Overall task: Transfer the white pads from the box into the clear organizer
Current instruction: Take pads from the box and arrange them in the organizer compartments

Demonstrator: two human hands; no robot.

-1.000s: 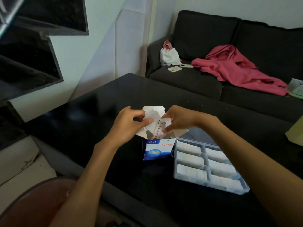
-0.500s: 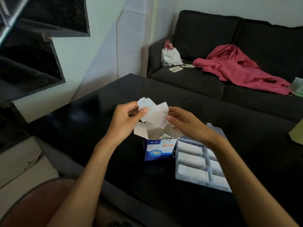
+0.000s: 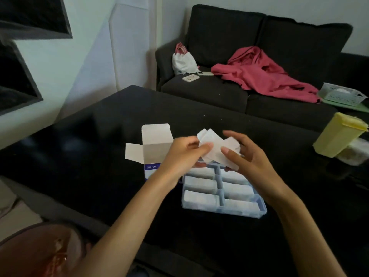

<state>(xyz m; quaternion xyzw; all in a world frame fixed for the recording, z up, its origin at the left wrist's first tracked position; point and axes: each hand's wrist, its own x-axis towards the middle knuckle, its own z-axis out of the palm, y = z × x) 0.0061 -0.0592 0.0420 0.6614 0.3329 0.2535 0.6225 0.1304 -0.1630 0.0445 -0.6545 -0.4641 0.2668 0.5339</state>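
Both hands hold a loose bunch of white pads [image 3: 214, 148] above the far end of the clear organizer [image 3: 257, 211]. My left hand [image 3: 183, 154] pinches the bunch from the left between thumb and fingers. My right hand [image 3: 246, 154] grips it from the right, thumb on the front. The organizer lies on the black table [image 3: 99, 136] and its compartments hold white pads. To its left stands the white and blue box [image 3: 154, 144] with its flaps open; my left forearm hides its lower right part.
A yellow lidded container [image 3: 337, 134] stands at the table's right edge. Behind the table is a dark sofa [image 3: 219, 90] with a pink garment [image 3: 265, 74], a white bag [image 3: 182, 61], a phone [image 3: 190, 77] and a white basket [image 3: 341, 94].
Both hands lifted the pads out of the box and carried them right, over the organizer. The view shifted, so the box now sits left of the hands.
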